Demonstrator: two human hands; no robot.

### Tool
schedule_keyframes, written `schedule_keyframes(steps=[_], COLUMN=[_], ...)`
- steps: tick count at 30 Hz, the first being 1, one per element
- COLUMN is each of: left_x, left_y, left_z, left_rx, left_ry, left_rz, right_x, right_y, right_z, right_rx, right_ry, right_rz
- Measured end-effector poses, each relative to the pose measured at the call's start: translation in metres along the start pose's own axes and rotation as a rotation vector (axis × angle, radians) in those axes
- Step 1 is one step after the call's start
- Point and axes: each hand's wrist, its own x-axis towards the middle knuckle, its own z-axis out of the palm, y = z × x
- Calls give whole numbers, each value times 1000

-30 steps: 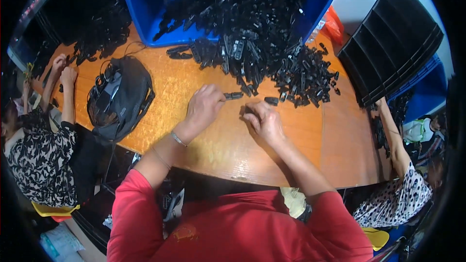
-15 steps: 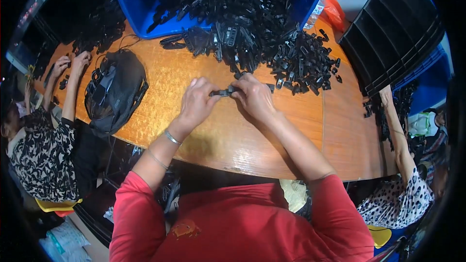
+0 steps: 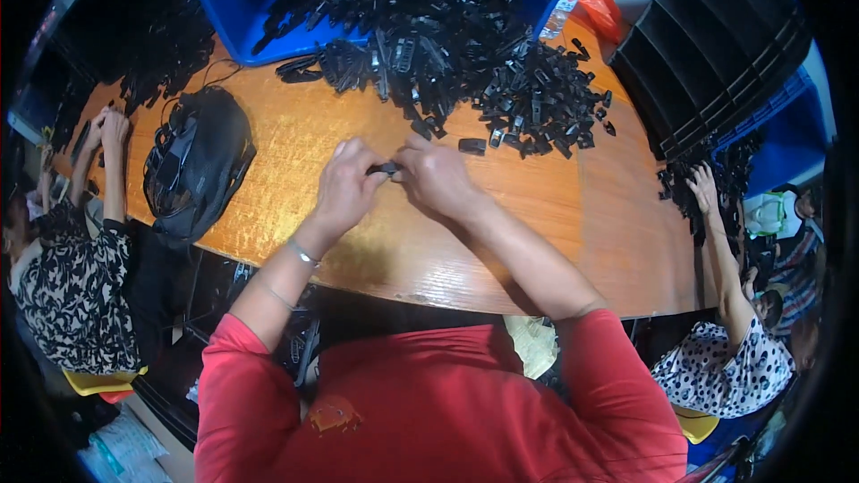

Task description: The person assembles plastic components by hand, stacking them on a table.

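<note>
Over the middle of the wooden table, my left hand (image 3: 345, 184) and my right hand (image 3: 440, 181) meet fingertip to fingertip. Both pinch a small black plastic part (image 3: 386, 168), mostly hidden by the fingers, so I cannot tell if it is one piece or two joined. Just beyond my right hand lies a loose black plastic piece (image 3: 472, 146). Farther off, a heap of small black clip-like parts (image 3: 541, 103) spreads over the table beside longer black parts (image 3: 407, 58) spilling from a blue bin (image 3: 234, 22).
A black mesh bag (image 3: 204, 161) sits left on the table (image 3: 295, 116). At right, stacked black trays (image 3: 707, 54) lean near another blue bin (image 3: 787, 161). A co-worker's hands (image 3: 109, 130) work at far left; another's hand (image 3: 704, 188) is over black parts at right.
My hands have come closer together, and the black part between them shows less. The loose piece beyond my right hand is more exposed. The right co-worker's hand now shows with its fingers spread.
</note>
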Motion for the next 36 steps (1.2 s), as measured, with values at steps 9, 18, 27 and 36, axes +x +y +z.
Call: schedule_keyframes(steps=[9,18,27,36], left_x=[38,99,68,44], left_y=[-16,3,33,38], left_z=[-52,22,27,46], left_rx=[-171,317,-108,-742], left_ry=[-432,-168,-219,-423], left_rz=[-281,339,50,-357], right_x=[-37,-30,-43,-71], right_y=[16,59,52,59], right_z=[-42,-57,-55,-42], right_rx=[74,-250,98,439], right_ry=[114,-5,177,245], right_rz=[-19,304,463,615])
